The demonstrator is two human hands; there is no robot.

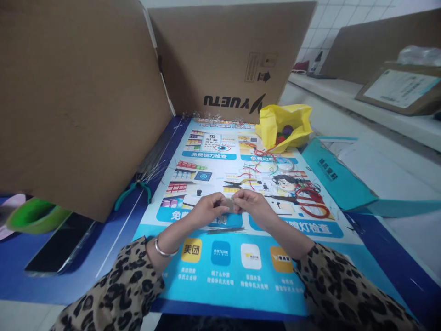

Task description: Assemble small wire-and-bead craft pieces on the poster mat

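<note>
My left hand (211, 206) and my right hand (251, 205) meet over the middle of the printed poster (144, 255), fingertips pinched close together. A small greyish-brown patch shows between them; whether it is a held piece is too blurred to tell. Just below the hands lie several thin wires (225, 230). Beyond them rest small pliers with yellow-orange handles (253, 182). Red-handled scissors (312, 210) lie to the right of my right hand, blades pointing toward it. Red and green threads (257, 169) are strewn behind the pliers.
A yellow bag (272, 122) holding coloured balls stands at the back right, near a torn teal box (336, 174). Teal-handled pliers (149, 191) and a wire bundle (155, 158) lie left. A phone (60, 246) and green ring (34, 216) sit beside tall cardboard (76, 101).
</note>
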